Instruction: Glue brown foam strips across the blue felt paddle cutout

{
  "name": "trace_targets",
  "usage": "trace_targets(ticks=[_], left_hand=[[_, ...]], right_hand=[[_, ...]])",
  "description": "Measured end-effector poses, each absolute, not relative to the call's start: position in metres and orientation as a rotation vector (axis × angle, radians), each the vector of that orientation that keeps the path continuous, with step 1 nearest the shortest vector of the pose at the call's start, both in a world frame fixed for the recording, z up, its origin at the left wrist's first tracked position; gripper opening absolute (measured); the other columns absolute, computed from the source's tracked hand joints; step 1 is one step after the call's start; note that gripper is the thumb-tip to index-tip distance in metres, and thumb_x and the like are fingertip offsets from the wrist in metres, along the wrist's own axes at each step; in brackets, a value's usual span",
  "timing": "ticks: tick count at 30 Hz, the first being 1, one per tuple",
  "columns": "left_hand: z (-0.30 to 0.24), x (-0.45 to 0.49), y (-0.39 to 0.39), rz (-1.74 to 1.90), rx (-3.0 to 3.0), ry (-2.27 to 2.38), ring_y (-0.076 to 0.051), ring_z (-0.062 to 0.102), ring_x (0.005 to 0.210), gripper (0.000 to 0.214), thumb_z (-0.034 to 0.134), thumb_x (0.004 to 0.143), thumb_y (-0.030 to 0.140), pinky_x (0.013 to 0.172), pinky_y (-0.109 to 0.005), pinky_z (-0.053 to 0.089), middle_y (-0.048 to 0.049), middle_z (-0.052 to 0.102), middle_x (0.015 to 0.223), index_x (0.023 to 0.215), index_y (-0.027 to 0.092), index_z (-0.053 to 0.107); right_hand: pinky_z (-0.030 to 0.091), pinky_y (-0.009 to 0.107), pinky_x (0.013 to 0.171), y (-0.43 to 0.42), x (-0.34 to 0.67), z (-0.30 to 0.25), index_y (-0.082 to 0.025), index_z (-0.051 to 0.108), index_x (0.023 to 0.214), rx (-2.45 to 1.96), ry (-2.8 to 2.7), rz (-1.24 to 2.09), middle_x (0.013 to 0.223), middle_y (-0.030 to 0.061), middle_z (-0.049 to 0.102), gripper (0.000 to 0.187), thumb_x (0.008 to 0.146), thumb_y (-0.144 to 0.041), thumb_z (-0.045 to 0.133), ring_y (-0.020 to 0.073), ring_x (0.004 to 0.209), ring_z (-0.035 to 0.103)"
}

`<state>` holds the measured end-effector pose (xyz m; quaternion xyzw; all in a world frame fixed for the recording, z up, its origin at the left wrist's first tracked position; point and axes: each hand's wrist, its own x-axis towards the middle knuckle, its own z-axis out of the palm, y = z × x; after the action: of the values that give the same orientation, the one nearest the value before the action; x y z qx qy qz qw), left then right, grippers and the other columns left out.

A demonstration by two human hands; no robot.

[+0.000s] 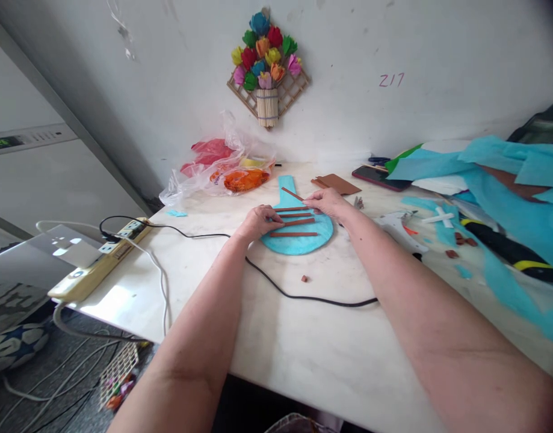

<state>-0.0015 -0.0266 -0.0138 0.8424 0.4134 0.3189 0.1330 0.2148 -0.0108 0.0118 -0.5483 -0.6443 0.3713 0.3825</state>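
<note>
A light-blue cut-out (298, 243), round with a straight neck, lies flat on the table. Several thin brown strips (298, 222) run across its round part in near-parallel rows. My right hand (327, 202), at the cut-out's upper right, pinches the end of another brown strip (292, 193), which slants up to the left over the base of the neck. At the left edge my left hand (260, 221) has its fingers bent together, with the tips on the left end of a strip in the rows. Its fingertips partly cover the strip ends.
A black cord (298, 297) crosses the table near a small brown scrap (304, 278). A brown sheet (337, 184), a phone (379, 177), a glue gun (400, 231) and blue fabric (506, 180) lie right. Plastic bags (226, 165) stand behind, a power strip (100, 261) left.
</note>
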Motion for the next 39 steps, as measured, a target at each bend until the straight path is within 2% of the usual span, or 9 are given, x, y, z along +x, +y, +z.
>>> trace_targets(ticks=[16,22,28,33,36,39], left_hand=[[-0.007,0.001,-0.035,1.123,2.284,1.076,-0.013,0.053,0.068,0.016,0.066,0.064,0.031,0.068,-0.025,0.043,-0.0025,0.062,0.068,0.069,0.016,0.066],[-0.006,0.003,-0.035,1.239,2.279,1.049,-0.012,0.054,0.066,0.016,0.067,0.063,0.031,0.067,-0.026,0.044,-0.0024,0.062,0.067,0.066,0.016,0.064],[-0.006,0.005,-0.035,1.301,2.206,1.053,-0.011,0.055,0.062,0.018,0.067,0.063,0.028,0.063,-0.024,0.045,-0.0024,0.062,0.066,0.073,0.014,0.064],[-0.007,0.005,-0.035,1.32,2.131,1.156,-0.009,0.052,0.055,0.019,0.068,0.06,0.026,0.055,-0.021,0.042,-0.0015,0.062,0.062,0.075,0.013,0.066],[-0.01,0.006,-0.033,1.315,2.029,1.164,-0.008,0.051,0.051,0.02,0.069,0.059,0.028,0.049,-0.02,0.04,-0.0016,0.061,0.058,0.071,0.012,0.066],[-0.012,0.006,-0.031,1.278,1.946,1.131,-0.009,0.053,0.05,0.02,0.068,0.059,0.029,0.049,-0.021,0.041,-0.0023,0.062,0.057,0.068,0.011,0.065]], right_hand=[[0.042,0.019,0.05,-0.009,0.216,0.011,-0.012,0.065,0.069,-1.385,-1.633,0.973,0.052,-0.0018,0.054,0.004,0.07,-0.016,0.064,0.0058,0.044,0.044],[0.042,0.019,0.049,-0.009,0.216,0.012,-0.012,0.066,0.074,-1.379,-1.651,0.945,0.061,0.0017,0.06,0.009,0.069,-0.02,0.064,0.0075,0.052,0.049],[0.037,0.019,0.045,-0.011,0.222,0.017,-0.014,0.067,0.076,-1.388,-1.702,0.878,0.065,0.0033,0.064,0.016,0.068,-0.027,0.065,0.0102,0.058,0.053],[0.034,0.017,0.04,-0.011,0.224,0.022,-0.012,0.065,0.073,-1.216,-1.715,1.028,0.063,0.0046,0.064,0.015,0.069,-0.027,0.065,0.0091,0.053,0.055],[0.038,0.017,0.041,-0.012,0.224,0.023,-0.012,0.063,0.074,-1.138,-1.668,1.153,0.061,0.0042,0.063,0.014,0.071,-0.025,0.065,0.0086,0.049,0.055],[0.044,0.019,0.044,-0.013,0.223,0.025,-0.011,0.062,0.076,-1.092,-1.583,1.265,0.059,0.0034,0.063,0.014,0.071,-0.023,0.066,0.009,0.047,0.056]])
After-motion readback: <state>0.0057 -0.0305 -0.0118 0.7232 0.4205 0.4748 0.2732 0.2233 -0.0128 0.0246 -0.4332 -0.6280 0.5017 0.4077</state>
